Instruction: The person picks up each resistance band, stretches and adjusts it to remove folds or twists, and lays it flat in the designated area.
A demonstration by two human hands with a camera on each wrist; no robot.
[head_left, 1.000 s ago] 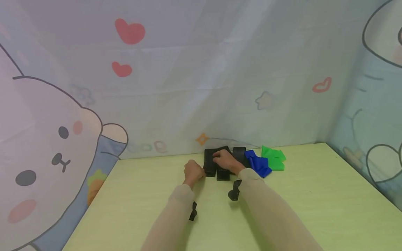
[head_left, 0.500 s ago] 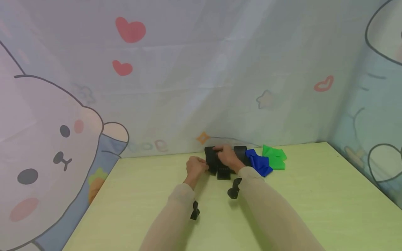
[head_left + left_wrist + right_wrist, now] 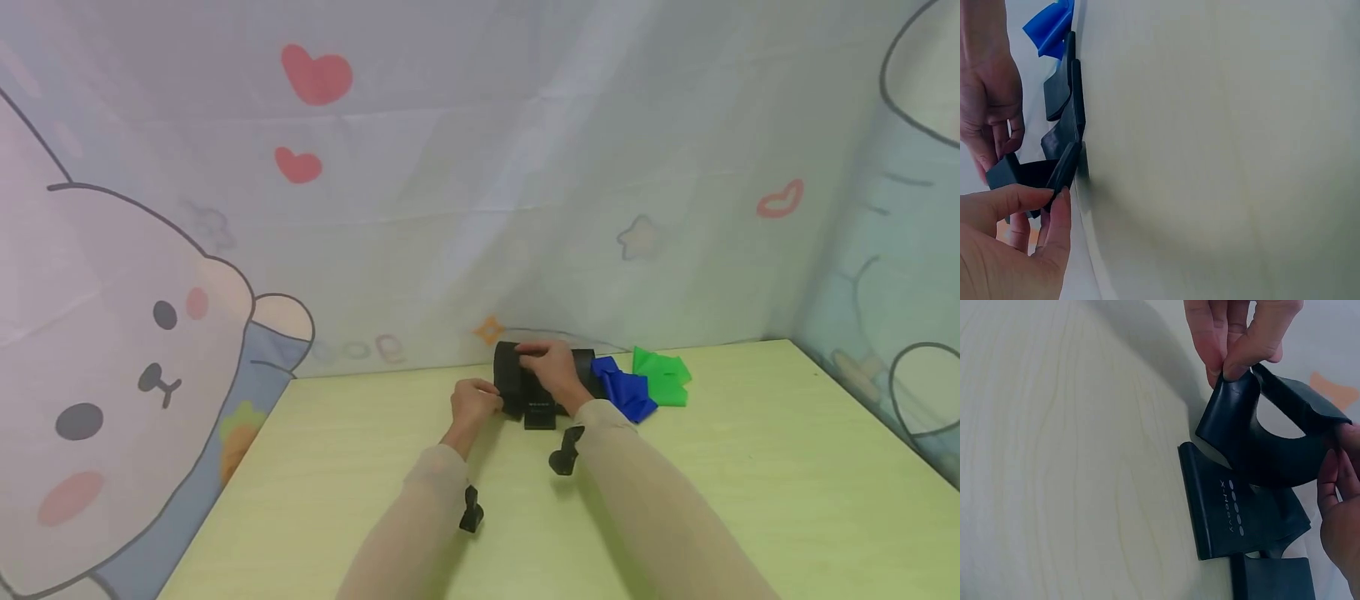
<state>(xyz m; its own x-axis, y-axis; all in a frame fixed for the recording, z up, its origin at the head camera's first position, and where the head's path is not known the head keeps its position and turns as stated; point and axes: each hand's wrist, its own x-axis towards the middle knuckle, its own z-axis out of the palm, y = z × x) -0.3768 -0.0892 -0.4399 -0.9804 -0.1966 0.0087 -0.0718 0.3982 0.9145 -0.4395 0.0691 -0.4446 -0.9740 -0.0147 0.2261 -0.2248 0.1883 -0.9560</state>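
A black resistance band is raised at the back of the table, its loop bowed open. My left hand pinches its near end between thumb and fingers, as the left wrist view shows. At the far end my right hand pinches the band, fingertips on its edge. Just below lies a second black band marked X-Heavy, and a further black band sits beside that one. To the right of my right hand rest a crumpled blue band and a green band.
The pale yellow table meets a printed cloth backdrop just behind the bands. Another cloth wall rises along the right edge. A small black strap-on piece hangs at each wrist.
The leftmost black band, lying flat earlier, is lifted and its loop bowed. My left hand has risen slightly with its near end, and the right fingers have moved to its far end.
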